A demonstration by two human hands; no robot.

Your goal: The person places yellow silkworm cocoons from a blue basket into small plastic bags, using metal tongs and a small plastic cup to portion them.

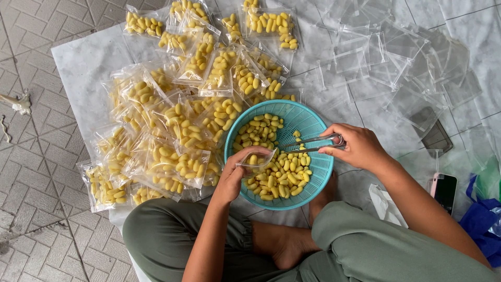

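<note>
- The person sits on the floor with a teal basket (313, 125) in front of the crossed legs. It is full of small yellow pieces (282, 177), shaped like fat little ovals.
- The left hand (235, 175) holds a small clear bag (255, 159) over the near left part of the basket. The fingers are closed on the bag's edge and the bag's mouth looks open, tipped toward the middle.
- The right hand (357, 146) is closed around metal tongs (310, 143) at their handle end. The tong tips point left, into the basket, just above the yellow pieces. I cannot tell if a piece is caught in the tips.
- The step looks like filling — picking pieces from the basket into the clear bag.
- The next move would need the tong tips to close on a piece and carry it to the bag's mouth, which is just beside them. A soft pinch seems best, since the pieces look smooth and could slip.
- Left of the basket, on a pale sheet (83, 68) on the floor, lie many filled bags (172, 156).
- At the far right lie flat empty bags (396, 57) — and a phone (444, 190) at the right edge.
</note>
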